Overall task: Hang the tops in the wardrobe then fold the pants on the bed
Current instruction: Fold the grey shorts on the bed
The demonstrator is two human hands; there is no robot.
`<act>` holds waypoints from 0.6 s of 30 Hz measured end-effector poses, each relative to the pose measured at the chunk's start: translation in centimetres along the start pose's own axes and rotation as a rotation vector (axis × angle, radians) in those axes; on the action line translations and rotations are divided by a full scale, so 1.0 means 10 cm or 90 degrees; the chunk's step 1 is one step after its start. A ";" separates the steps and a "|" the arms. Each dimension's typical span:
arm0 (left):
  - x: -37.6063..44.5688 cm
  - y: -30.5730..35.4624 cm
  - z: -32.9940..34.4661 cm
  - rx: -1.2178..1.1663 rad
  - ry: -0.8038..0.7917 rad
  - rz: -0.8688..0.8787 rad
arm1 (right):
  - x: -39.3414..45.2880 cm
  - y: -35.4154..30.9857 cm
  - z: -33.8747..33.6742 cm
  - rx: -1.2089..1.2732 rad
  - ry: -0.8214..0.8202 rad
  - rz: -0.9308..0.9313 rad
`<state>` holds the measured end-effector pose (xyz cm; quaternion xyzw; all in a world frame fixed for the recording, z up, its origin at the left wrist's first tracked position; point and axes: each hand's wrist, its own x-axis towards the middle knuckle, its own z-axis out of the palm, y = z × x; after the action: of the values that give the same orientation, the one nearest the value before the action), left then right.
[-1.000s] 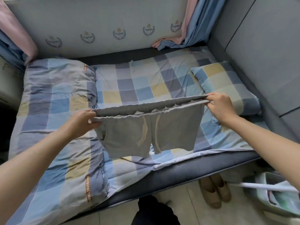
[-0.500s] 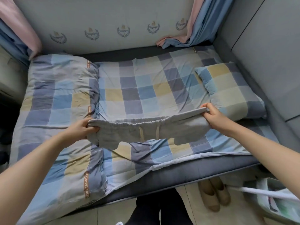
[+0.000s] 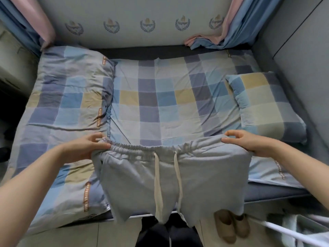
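Grey shorts (image 3: pixel 170 177) spread on near edge of bed (image 3: pixel 160 111), legs overhanging toward floor. Left hand (image 3: pixel 83 148) and right hand (image 3: pixel 249 143) pinch waistband corners, fingers curled on cloth. Folding step starting; next likely lengthwise fold. Open checked sheet beyond; pillow (image 3: pixel 263 104) right.

1. Only one view is given, taken from a head-worn camera above the near long edge of the bed (image 3: pixel 160 107).
2. The view is directed forward and steeply down, so the floor at the person's feet is caught at the bottom.
3. The bed is seen close, with its far edge against the padded wall (image 3: pixel 124 18) at the top.
4. Straight lines are bowed by the wide-angle lens.
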<state>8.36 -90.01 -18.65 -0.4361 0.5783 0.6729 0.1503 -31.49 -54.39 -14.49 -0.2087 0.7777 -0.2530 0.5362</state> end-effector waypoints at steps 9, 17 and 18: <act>2.37 -1.05 0.48 0.175 0.464 0.065 | 2.47 1.06 0.59 -0.016 0.335 -0.103; 3.68 -1.96 0.63 0.278 0.554 0.116 | 3.84 1.81 1.14 0.046 0.420 -0.084; 3.76 -1.99 0.61 0.284 0.574 0.127 | 3.94 1.84 1.16 0.063 0.428 -0.086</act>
<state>-1.74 -90.13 -60.42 -0.5831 0.7538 0.2894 -0.0894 -34.86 -65.43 -58.01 -0.1385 0.8820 -0.3803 0.2415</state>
